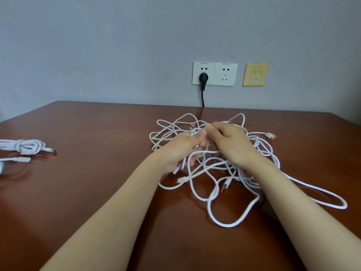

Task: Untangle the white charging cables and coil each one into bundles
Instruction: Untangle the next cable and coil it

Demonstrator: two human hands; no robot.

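Observation:
A tangle of white charging cables (pixel 211 173) lies on the brown table (pixel 97 182), right of centre. My left hand (pixel 181 149) and my right hand (pixel 230 143) meet over the top of the pile, each pinching a white strand between thumb and fingers. Loops spread out below and to the right, one long loop (pixel 332 202) reaching far right. An orange-tipped USB plug (pixel 271 136) pokes out at the right, another plug (pixel 224 187) lies inside the pile. A coiled white bundle (pixel 27 146) sits at the far left.
More white cable (pixel 17 159) lies at the table's left edge below the bundle. On the wall behind are a double socket (pixel 214 74) with a black plug (pixel 203 78) and cord, and a yellow data plate (pixel 255 74).

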